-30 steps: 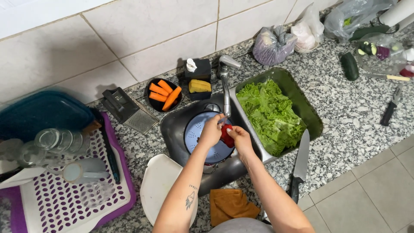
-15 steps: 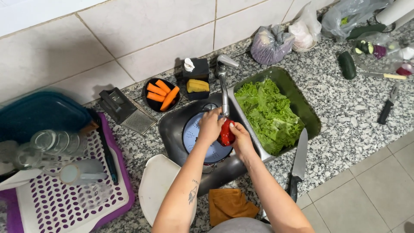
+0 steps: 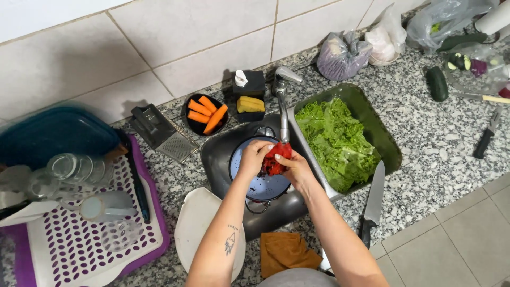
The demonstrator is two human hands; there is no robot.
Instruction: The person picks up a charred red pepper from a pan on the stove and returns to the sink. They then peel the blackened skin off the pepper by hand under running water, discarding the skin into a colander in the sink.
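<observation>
The speckled grey granite countertop (image 3: 441,154) ran beneath a wall of pale glazed tiles (image 3: 159,48), and sunk into it was a dull stainless steel sink (image 3: 218,159). To the right of the basin sat a deep green rectangular tray (image 3: 390,146) heaped with crinkled, bright green lettuce leaves (image 3: 334,141). At the far left a white plastic drying rack with purple perforations (image 3: 79,244) held clear glass jars (image 3: 69,170) lying on their sides. Inside the sink stood a round blue enamel colander (image 3: 260,186), dotted with small holes, directly under the spout of the chrome tap (image 3: 283,106).

Over that colander both hands met. The left hand (image 3: 254,158) and the right hand (image 3: 296,166) were each closed around a glossy red piece of vegetable (image 3: 275,158), soft-looking and irregular, apparently a pepper. It lay between the two palms, its longer side running roughly up and down in the head view, just below the spout. The left hand pinched it from the left and the right hand from the right, so neither was clearly nearer.

Smaller things lay about: a long steel kitchen knife with a black handle (image 3: 373,204) at the tray's near corner, a folded mustard-brown cloth (image 3: 284,252) at the counter edge, a small black bowl of orange carrot sticks (image 3: 206,114) and a metal flat grater (image 3: 159,130) behind the sink.
</observation>
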